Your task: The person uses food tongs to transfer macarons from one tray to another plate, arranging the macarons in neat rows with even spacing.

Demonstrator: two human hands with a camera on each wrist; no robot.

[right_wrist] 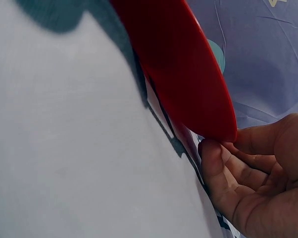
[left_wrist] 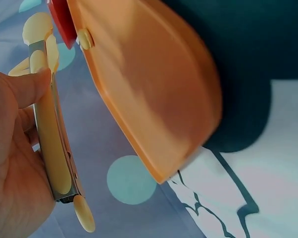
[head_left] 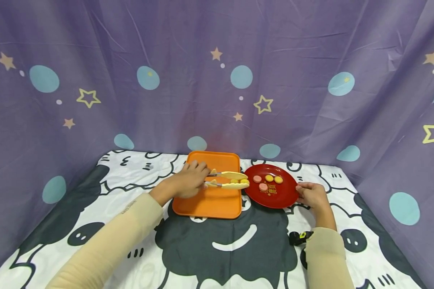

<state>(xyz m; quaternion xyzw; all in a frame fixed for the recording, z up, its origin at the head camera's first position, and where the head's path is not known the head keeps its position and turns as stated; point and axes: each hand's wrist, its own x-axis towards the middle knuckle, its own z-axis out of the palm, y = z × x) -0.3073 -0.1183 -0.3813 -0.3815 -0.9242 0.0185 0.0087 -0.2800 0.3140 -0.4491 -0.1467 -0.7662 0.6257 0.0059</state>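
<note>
My left hand holds a pair of tongs with pale yellow tips over the orange tray. The tong arms stand apart, tips reaching the tray's right edge. Between them show two yellow round pieces; whether the tips touch these is unclear. One yellow piece appears by the tray's rim in the left wrist view. My right hand pinches the right rim of a red plate between thumb and fingers. On the plate lie two pink discs and two yellow discs.
The plate's left edge adjoins the tray's right side. A black-and-white cartoon cloth covers the table. Behind it hangs a purple curtain with stars and blue spots. A small black device sits by the right wrist.
</note>
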